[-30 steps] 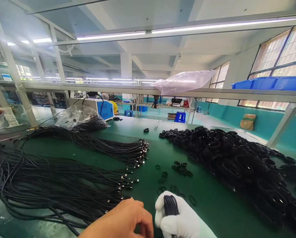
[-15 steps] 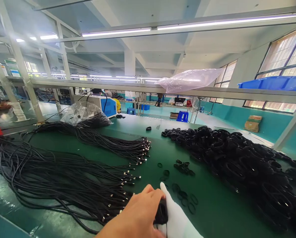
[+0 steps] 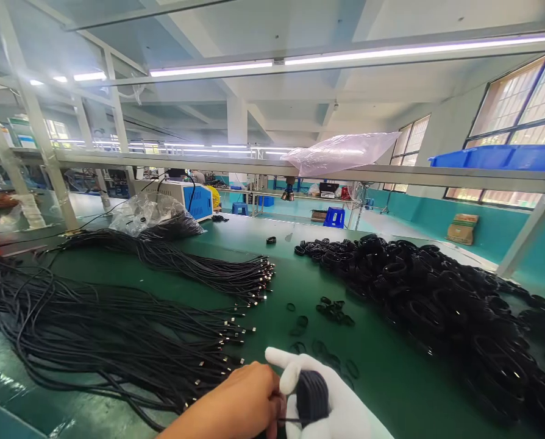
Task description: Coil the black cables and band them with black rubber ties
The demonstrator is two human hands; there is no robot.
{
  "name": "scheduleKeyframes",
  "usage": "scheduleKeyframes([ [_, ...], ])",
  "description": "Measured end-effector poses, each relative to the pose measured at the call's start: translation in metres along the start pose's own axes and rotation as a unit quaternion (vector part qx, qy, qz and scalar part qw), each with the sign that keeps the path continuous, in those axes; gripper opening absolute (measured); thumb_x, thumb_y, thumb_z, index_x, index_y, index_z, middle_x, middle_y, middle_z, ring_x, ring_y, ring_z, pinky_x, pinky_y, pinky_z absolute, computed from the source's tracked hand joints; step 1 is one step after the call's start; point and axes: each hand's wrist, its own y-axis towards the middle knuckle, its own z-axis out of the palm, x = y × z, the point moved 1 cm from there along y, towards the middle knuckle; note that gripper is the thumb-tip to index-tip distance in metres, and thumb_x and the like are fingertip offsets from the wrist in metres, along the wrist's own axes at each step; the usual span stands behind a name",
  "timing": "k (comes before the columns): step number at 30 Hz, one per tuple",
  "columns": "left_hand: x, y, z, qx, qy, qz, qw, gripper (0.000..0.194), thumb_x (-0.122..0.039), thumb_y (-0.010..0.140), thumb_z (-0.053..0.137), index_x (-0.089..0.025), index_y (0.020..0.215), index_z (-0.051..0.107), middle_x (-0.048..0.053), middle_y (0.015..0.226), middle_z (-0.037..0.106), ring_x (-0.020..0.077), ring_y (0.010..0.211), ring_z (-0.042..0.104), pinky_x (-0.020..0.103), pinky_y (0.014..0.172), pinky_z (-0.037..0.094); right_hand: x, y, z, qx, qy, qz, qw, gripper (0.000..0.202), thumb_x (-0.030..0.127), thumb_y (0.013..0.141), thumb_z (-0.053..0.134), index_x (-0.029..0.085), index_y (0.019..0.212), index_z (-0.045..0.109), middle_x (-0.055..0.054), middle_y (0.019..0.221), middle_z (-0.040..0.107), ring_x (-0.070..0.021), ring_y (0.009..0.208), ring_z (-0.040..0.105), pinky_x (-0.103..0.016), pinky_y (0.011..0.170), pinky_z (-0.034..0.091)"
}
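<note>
A coil of black cable [image 3: 312,395] sits in my right hand [image 3: 345,405], which wears a white glove. The glove's thumb and fingers wrap round the coil, and the index finger points out to the left. Bare and closed, my left hand [image 3: 242,396] presses against the coil's left side. A short dark length of cable runs from the coil to its fingertips, which are partly hidden. Left of my hands lies a spread of loose black cables [image 3: 130,347] with metal plug ends pointing right. Small black rings [image 3: 334,311] lie on the green table [image 3: 405,378] beyond my hands.
A large heap of coiled black cables [image 3: 419,292] fills the right side. Another cable bundle [image 3: 199,268] lies farther back, near a clear plastic bag [image 3: 153,216] and a blue-and-white machine [image 3: 199,201]. A shelf rail [image 3: 236,163] crosses above the table, carrying a blue bin [image 3: 505,157].
My right hand has turned, so the coil now faces up in the glove. My left hand has moved from over the coil down to its left side.
</note>
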Motion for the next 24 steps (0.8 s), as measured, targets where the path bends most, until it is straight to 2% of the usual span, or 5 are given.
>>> scheduleKeyframes([
  [4,-0.016,-0.009,-0.004,-0.010,-0.153,-0.008,0.988,0.017,-0.032,0.068,0.045,-0.018,0.065,0.055,0.000,0.057,0.059,0.0133,0.046,0.052,0.028,0.050,0.046,-0.010,0.004,-0.004,0.136,0.185,-0.017,0.973,0.051,0.036,0.055,0.083,0.022,0.093,0.052,-0.006,0.089,0.068,-0.0089,0.046,0.054,-0.020,0.041,0.039],
  [8,-0.030,-0.023,-0.010,-0.065,-0.318,0.080,0.942,0.025,-0.029,0.074,0.053,-0.017,0.095,0.059,0.005,0.094,0.063,0.0186,0.085,0.060,0.034,0.080,0.048,-0.009,0.008,-0.008,0.169,0.149,0.042,0.973,0.066,0.040,0.053,0.082,0.019,0.106,0.048,0.004,0.053,0.059,-0.0108,0.045,0.053,-0.019,0.044,0.038],
  [15,-0.029,-0.020,0.012,-0.170,0.179,0.192,0.950,0.050,0.003,0.065,0.043,-0.022,0.097,0.071,0.005,0.087,0.061,0.0209,0.083,0.055,0.032,0.076,0.044,-0.007,0.004,-0.003,0.079,0.088,0.082,0.990,0.040,0.029,0.046,0.085,0.016,0.074,0.059,0.002,0.062,0.054,-0.0124,0.058,0.052,-0.023,0.053,0.041],
  [20,-0.018,-0.011,0.020,-0.226,0.189,0.175,0.940,0.050,0.006,0.064,0.039,-0.019,0.089,0.074,0.004,0.075,0.058,0.0184,0.074,0.057,0.027,0.065,0.044,-0.025,0.000,0.000,0.045,0.255,0.161,0.952,0.034,0.048,0.078,0.058,0.016,0.069,0.056,0.002,0.055,0.053,-0.0090,0.043,0.050,-0.020,0.043,0.038],
  [24,-0.014,-0.008,0.018,-0.239,0.144,0.184,0.943,0.045,0.004,0.069,0.040,-0.019,0.089,0.073,0.004,0.078,0.059,0.0167,0.073,0.059,0.025,0.065,0.044,-0.025,0.003,0.000,0.093,0.281,0.181,0.938,0.033,0.039,0.070,0.064,0.008,0.079,0.062,-0.006,0.052,0.061,-0.0124,0.043,0.057,-0.019,0.040,0.039],
])
